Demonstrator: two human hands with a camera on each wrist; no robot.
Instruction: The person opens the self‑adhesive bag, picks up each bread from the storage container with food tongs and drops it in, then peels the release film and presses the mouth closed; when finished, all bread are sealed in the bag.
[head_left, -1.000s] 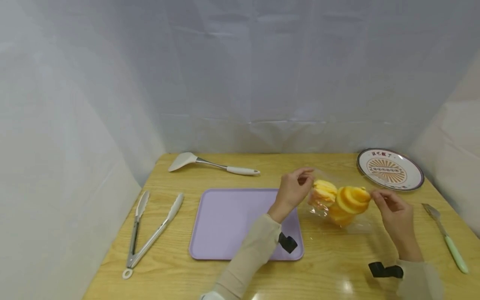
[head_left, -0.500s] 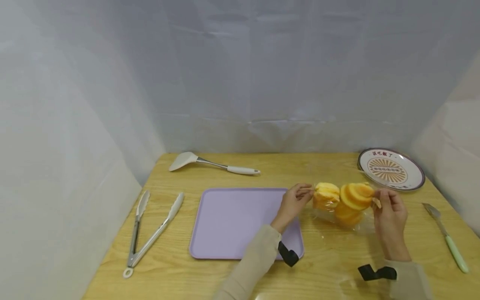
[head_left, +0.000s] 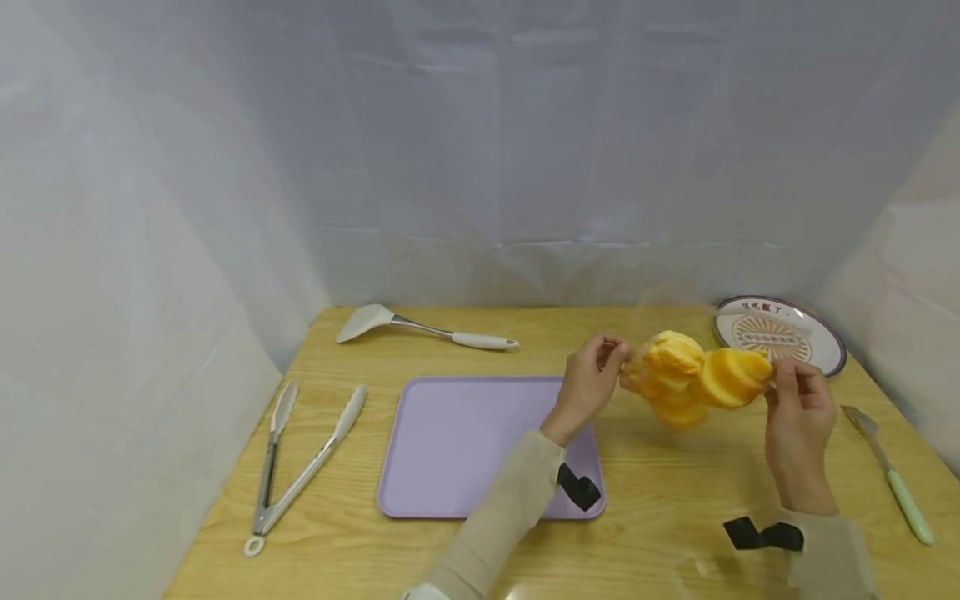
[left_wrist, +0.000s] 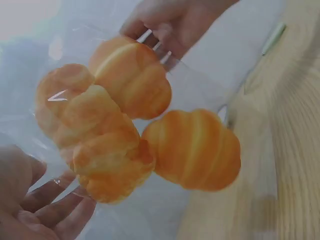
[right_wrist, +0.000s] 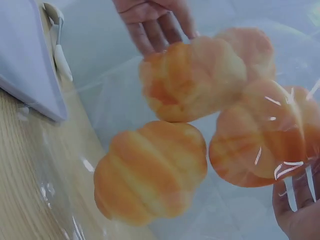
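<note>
A clear plastic bag (left_wrist: 115,220) with three golden bread rolls hangs between my hands above the table. One roll (head_left: 731,379) lies toward the right, another roll (head_left: 673,352) toward the left, and a third roll (head_left: 678,410) sits lower. My left hand (head_left: 585,385) pinches the bag's left side between thumb and fingers. On the right side, my right hand (head_left: 804,425) pinches the plastic in the same way. Both wrist views show the rolls through the shiny film, the fingers behind or beside it. The bag's outline is blurred in the head view.
A purple tray (head_left: 465,450) lies under my left forearm. Metal tongs (head_left: 300,483) stand spread at the left, and a white-headed turner (head_left: 420,327) lies behind the tray. A patterned plate (head_left: 780,333) is at the back right, near a green-handled utensil (head_left: 892,479).
Both hands have risen with the bag, the right one also shifting slightly right. The rolls have tumbled into a new arrangement inside. The tray, tongs and turner have stayed put.
</note>
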